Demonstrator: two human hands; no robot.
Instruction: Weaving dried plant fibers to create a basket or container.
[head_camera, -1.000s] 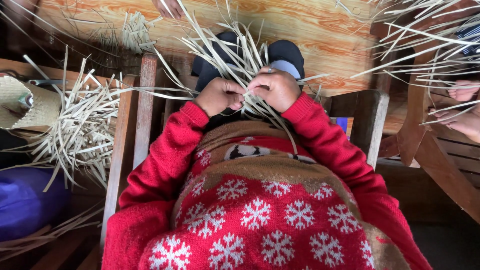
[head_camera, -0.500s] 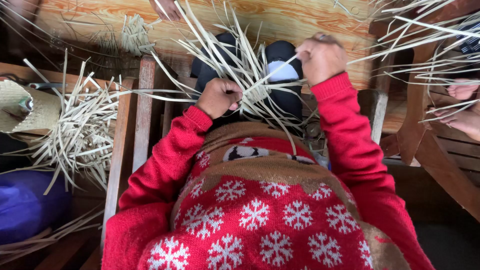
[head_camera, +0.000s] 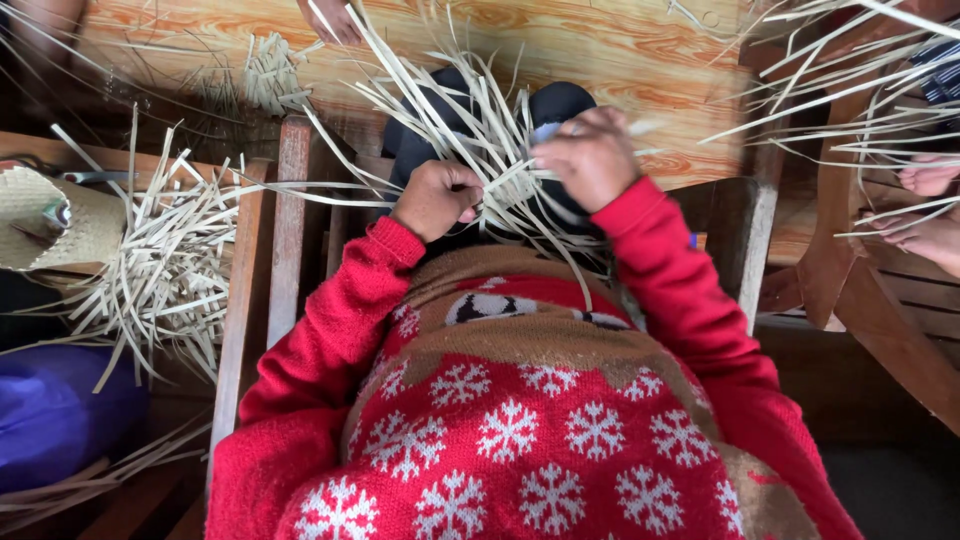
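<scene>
A: Head view. Bundle of pale, flat straw-coloured weaving strips (head_camera: 490, 150) lying over the lap, fanning up and outward past the dark trouser knees (head_camera: 560, 100). Pinched at its gathered middle by left hand (head_camera: 437, 197), fingers curled tight round the strips.

B: Right hand (head_camera: 590, 157)?

A: Back near the bundle, just right of the gathered point, fingers closed on a single pale strip (head_camera: 640, 127). Half a second ago raised well up and to the right, drawing that strip out taut; a second ago pressed knuckle to knuckle against the left. Left hand unmoved across all three.

B: Reading of that?

A: Judged as one strip pulled through and snugged, then brought back for tucking. One pass of plaiting about complete; bundle mostly loose ends.

B: Surroundings?

A: Red knitted sleeves, white snowflake pattern on jumper (head_camera: 500, 420). Wooden chair arm (head_camera: 285, 200) to the left. Beyond it, heap of loose pale strips (head_camera: 160, 260) beside a woven straw hat (head_camera: 55, 220). Blue cloth bundle (head_camera: 50, 410) lower left. Another person's hand (head_camera: 335, 18) at top edge, on orange-grained wooden floor (head_camera: 620, 50); someone else's bare feet (head_camera: 930, 210) at right among more strips.
</scene>
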